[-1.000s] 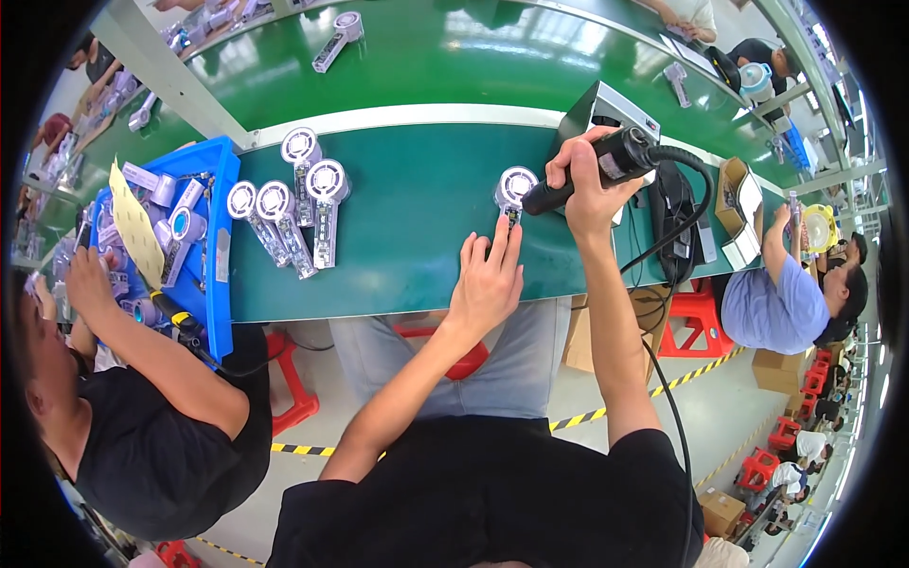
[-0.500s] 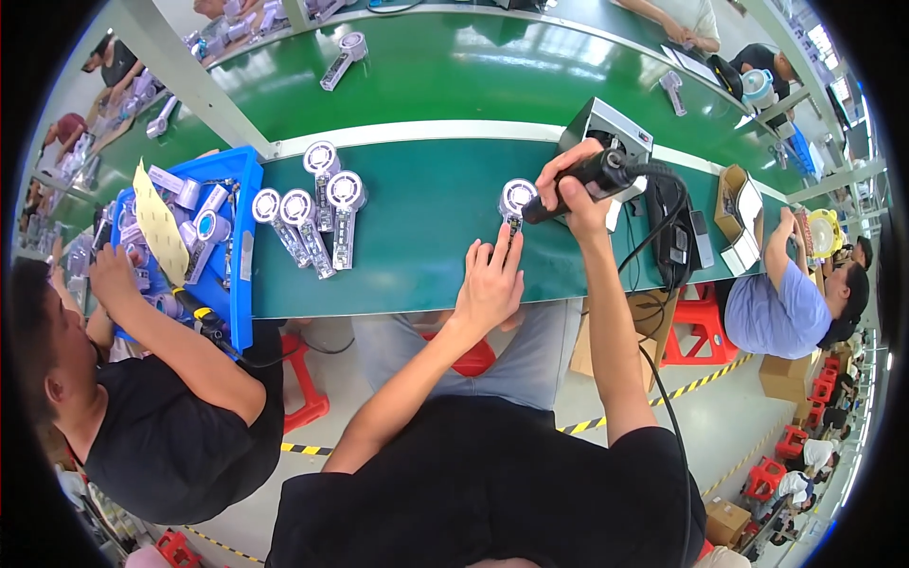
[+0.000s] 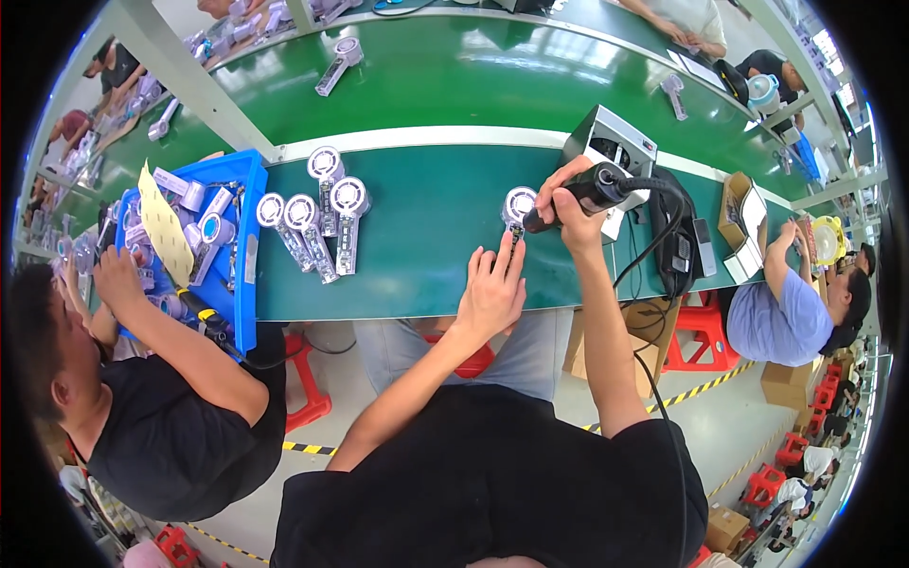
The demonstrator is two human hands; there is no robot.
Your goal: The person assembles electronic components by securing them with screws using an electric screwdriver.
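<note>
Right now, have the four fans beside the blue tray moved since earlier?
No: against the white post, the four fans sit where they did; the whole view shifted.

Here's the left forearm (image 3: 407, 388), slanting up and inward to the near edge of the table (image 3: 407, 256), the wrist about level with that edge. Just beyond it, the left hand (image 3: 490, 301) shows its back, and those fingers (image 3: 503, 254) reach toward the far edge, long and slightly parted, one stretched farther than the rest. Over to the other side! The right forearm (image 3: 608, 331) stands steeper, crossing the near edge closer to the table's right end. And the right hand (image 3: 579, 227) sits nearer the far edge, fingers curled into a closed grip. Hands near each other, apart.
</note>
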